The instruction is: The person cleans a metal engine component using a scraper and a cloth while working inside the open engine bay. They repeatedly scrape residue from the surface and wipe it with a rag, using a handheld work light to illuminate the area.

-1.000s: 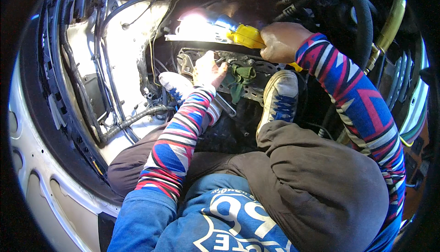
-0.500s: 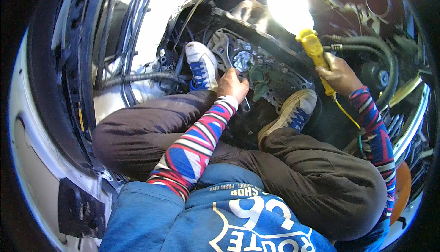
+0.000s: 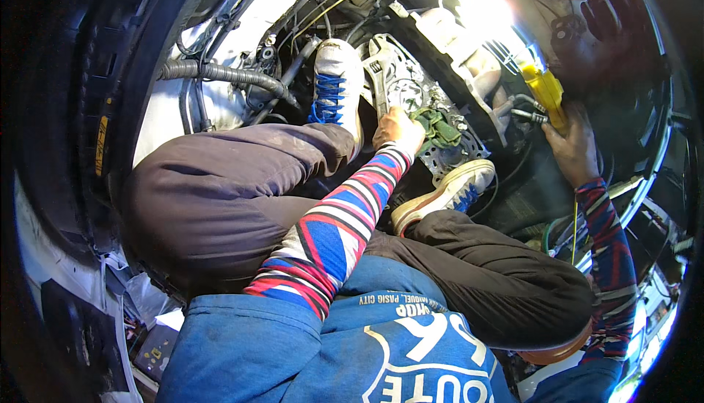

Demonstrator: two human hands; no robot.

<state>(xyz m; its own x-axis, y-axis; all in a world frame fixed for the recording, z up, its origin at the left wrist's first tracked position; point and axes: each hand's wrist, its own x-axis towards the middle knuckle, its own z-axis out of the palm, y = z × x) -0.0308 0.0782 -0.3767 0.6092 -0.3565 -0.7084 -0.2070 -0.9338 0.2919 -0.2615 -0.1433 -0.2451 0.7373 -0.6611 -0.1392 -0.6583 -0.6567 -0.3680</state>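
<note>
In the head view, the left hand has its fingers wrapped around a wrench by a holed metal plate; contact is unclear. The right hand grips the yellow lamp, now farther right, lighting the plate from there.

Blue T-shirt, dark trousers

Lettered white shield print on shirt front. Left arm sleeve, right arm sleeve: red, white, blue, black stripes, angular patches. Trousers brownish, creased. Left shoe, right shoe whitish, grubby; blue laces on both.
</note>
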